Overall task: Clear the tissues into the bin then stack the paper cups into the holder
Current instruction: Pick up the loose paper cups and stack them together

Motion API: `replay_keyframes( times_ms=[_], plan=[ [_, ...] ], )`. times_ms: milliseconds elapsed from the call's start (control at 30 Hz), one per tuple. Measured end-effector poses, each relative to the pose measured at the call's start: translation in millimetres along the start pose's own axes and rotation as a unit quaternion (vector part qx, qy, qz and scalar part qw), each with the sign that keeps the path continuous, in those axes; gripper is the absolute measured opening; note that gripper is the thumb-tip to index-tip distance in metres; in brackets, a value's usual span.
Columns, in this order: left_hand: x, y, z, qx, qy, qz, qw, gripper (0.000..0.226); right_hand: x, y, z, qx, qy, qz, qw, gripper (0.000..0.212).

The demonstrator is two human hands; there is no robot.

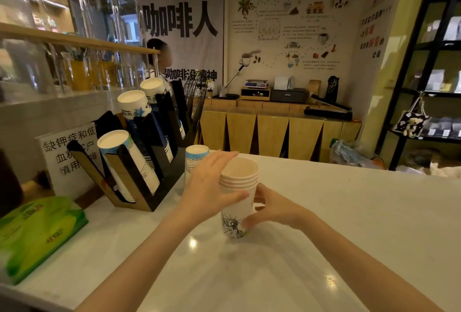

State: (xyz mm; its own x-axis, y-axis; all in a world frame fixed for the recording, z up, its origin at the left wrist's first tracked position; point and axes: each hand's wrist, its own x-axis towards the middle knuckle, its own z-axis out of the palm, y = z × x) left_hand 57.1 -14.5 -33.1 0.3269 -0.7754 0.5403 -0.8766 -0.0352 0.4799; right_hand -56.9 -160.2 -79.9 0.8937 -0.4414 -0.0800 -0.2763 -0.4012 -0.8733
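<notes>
A stack of several nested paper cups, white with a black Statue of Liberty print, stands mouth up on the white counter. My right hand grips its lower right side. My left hand lies against its left side near the rims, fingers spread and thumb across the front. Just behind my left hand stands one more cup, upside down with a blue band. The black slanted cup holder at the left carries three rows of stacked cups.
A green tissue pack lies at the counter's left edge. A white printed sign stands behind the holder. A person stands far back behind the glass shelf. A wooden cabinet and black shelving line the far wall.
</notes>
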Motion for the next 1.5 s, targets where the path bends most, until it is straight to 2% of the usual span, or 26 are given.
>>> replay_keyframes(
  times_ms=[133,233,400,633,800,867,1133,1500],
  plan=[
    [-4,2,6,-0.003,-0.008,0.052,0.999,0.046,7,13,22,0.014,0.039,-0.019,0.999,0.083],
    [1,0,3,-0.05,0.005,0.027,0.998,0.035,11,11,19,-0.002,0.075,-0.023,0.997,0.08],
    [17,-8,-13,-0.094,0.051,-0.01,0.994,0.042,10,-6,-5,-0.004,0.123,-0.048,0.991,0.08],
    [39,-26,-35,-0.2,0.103,-0.074,0.972,0.051,11,-55,-38,0.065,0.232,-0.118,0.963,0.089],
    [48,-37,-39,-0.222,0.11,-0.128,0.96,0.068,30,-99,-52,0.135,0.27,-0.205,0.931,0.091],
    [50,-45,-37,-0.232,0.1,-0.155,0.955,0.073,42,-117,-53,0.122,0.286,-0.232,0.922,0.093],
    [55,-80,-22,-0.232,0.083,-0.229,0.942,0.081,101,-145,-34,0.017,0.247,-0.255,0.935,0.099],
    [30,-125,19,-0.255,0.005,-0.348,0.902,0.078,133,-106,6,-0.008,0.197,-0.173,0.965,0.099]
  ],
)
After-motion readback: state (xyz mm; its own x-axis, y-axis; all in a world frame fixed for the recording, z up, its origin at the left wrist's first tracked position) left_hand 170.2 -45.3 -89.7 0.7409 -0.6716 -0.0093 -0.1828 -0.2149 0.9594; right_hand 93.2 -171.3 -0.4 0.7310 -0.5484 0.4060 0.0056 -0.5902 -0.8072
